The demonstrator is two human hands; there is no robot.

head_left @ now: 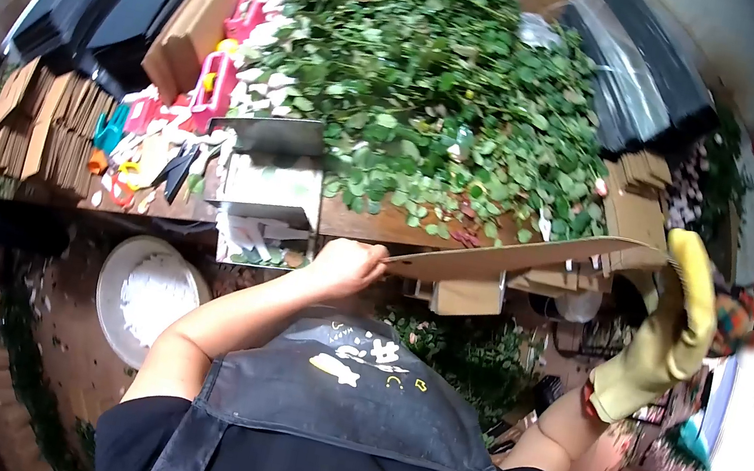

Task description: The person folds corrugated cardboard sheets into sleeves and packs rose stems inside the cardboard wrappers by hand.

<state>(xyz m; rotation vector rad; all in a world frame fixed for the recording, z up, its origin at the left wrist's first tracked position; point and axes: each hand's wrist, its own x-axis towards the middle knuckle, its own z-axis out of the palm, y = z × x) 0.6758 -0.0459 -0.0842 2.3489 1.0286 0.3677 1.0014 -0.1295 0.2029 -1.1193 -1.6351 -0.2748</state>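
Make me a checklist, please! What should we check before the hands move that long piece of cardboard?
1. Left hand holding on: ok, its fingers pinch one end of the long cardboard.
2. Right hand gripping tight: cannot tell, it is at the far end, but the fingertips' hold is unclear.
3. Gloves on both hands: not ok, only the right one wears a yellow glove.
4. Cardboard flat: not ok, it is held up and looks curved.
5. Leafy stems ready on the table: ok, a big green heap lies there.
6. Knowing what the white stuff in the tub is: cannot tell.
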